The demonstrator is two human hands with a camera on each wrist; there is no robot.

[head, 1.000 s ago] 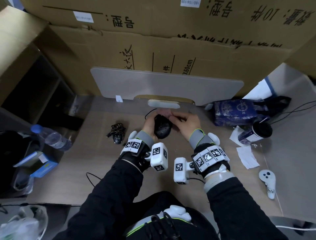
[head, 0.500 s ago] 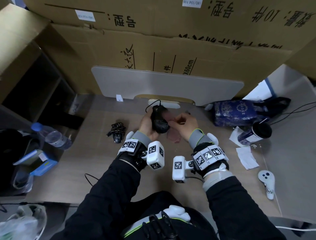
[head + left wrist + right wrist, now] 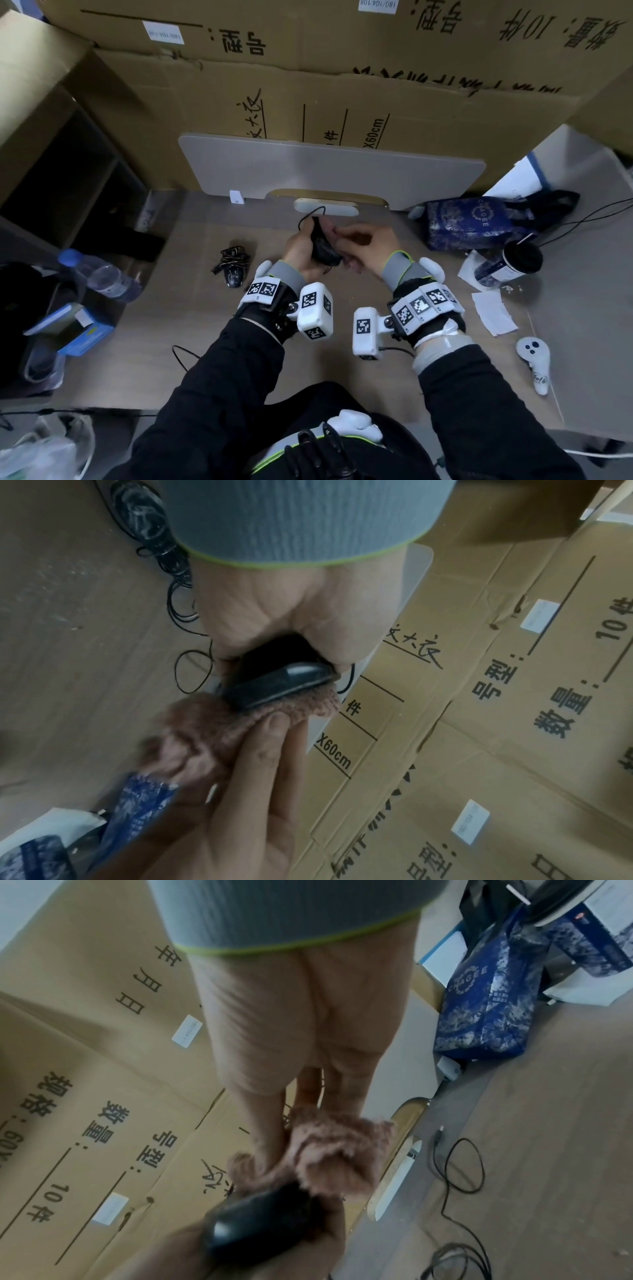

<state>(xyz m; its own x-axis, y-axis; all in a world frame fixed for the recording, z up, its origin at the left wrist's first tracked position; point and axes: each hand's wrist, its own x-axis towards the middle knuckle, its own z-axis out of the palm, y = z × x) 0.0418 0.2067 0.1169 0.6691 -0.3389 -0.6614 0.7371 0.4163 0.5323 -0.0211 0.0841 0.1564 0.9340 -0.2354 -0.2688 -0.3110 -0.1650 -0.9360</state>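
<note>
A black wired computer mouse (image 3: 323, 248) is lifted off the wooden desk (image 3: 144, 329), gripped on edge by my left hand (image 3: 303, 246). Its thin black cable (image 3: 308, 216) loops away toward the back. My right hand (image 3: 363, 245) pinches a pink fuzzy cloth (image 3: 219, 731) and holds it against the mouse's side. In the left wrist view the mouse (image 3: 277, 677) sits between palm and fingers with the cloth under it. In the right wrist view the cloth (image 3: 339, 1153) hangs from my fingers just above the mouse (image 3: 260, 1221).
A second black mouse with a bundled cable (image 3: 234, 265) lies left of my hands. A grey board (image 3: 329, 168) leans on cardboard boxes (image 3: 376, 85) behind. To the right are a blue patterned bag (image 3: 472, 222), a cup (image 3: 513, 263), paper slips (image 3: 493, 311) and a white controller (image 3: 536, 359); a water bottle (image 3: 99, 272) lies left.
My left hand has turned the mouse from lying flat onto its edge and lifted it slightly. My right hand has shifted with the cloth along the mouse's side.
</note>
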